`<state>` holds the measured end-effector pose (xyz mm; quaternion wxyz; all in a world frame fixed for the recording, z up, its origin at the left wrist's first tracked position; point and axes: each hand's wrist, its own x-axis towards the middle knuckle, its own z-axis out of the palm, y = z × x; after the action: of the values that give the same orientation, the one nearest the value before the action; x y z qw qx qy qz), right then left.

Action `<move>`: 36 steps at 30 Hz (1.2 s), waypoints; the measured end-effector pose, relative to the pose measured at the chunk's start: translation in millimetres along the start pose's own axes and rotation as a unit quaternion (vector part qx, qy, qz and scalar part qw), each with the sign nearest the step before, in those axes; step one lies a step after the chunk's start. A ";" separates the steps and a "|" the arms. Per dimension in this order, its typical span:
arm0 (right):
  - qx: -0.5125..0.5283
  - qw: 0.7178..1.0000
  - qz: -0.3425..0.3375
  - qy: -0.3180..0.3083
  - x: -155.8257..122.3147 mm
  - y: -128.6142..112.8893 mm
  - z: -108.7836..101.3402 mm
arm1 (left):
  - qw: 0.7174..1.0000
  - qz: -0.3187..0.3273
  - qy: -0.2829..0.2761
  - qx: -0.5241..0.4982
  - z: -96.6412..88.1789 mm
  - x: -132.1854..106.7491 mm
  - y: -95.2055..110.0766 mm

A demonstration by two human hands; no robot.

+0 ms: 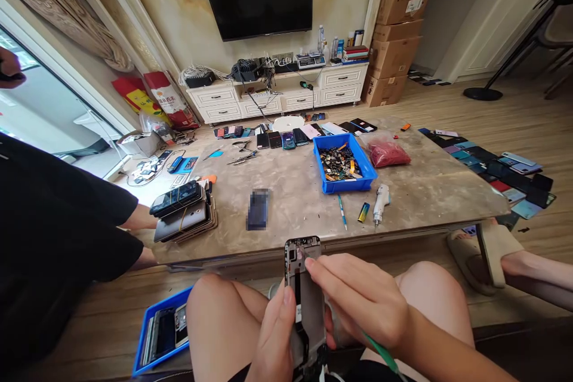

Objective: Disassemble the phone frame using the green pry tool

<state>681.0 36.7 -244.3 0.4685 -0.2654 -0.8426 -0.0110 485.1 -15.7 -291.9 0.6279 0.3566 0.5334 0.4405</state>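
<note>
Bare left hand [274,334], bare right hand [358,298], bare knees [215,310], dark shorts [239,375]

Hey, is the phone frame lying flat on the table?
No, the phone frame is held above the table in the left hand, right fingers touching it.

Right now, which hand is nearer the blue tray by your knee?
Left. The left hand is right of the blue tray, across your knee; the right hand is farther right.
</note>
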 end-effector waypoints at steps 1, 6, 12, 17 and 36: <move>-0.009 1.000 -0.006 0.000 -1.7 -1.1 2.6 | 1.000 0.002 0.004 -0.001 -1.4 0.0 -2.7; -0.008 1.000 -0.007 0.004 -6.2 -2.9 12.6 | 1.000 -0.003 0.002 -0.022 5.0 1.5 1.1; 0.192 0.969 0.153 0.000 11.6 9.1 -9.3 | 0.990 -0.059 -0.102 -0.073 13.3 0.2 17.8; 0.391 0.839 0.378 -0.004 21.3 14.3 -33.8 | 0.948 -0.084 -0.248 -0.183 9.9 -7.3 33.3; 0.446 0.821 0.356 0.030 29.1 -15.2 -47.4 | 0.923 0.102 -0.369 -0.039 -9.9 -9.2 41.1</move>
<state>699.0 23.7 -191.1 0.5321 -0.3088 -0.5876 0.5256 467.8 -9.8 -252.6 0.7452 0.5219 0.2069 0.3598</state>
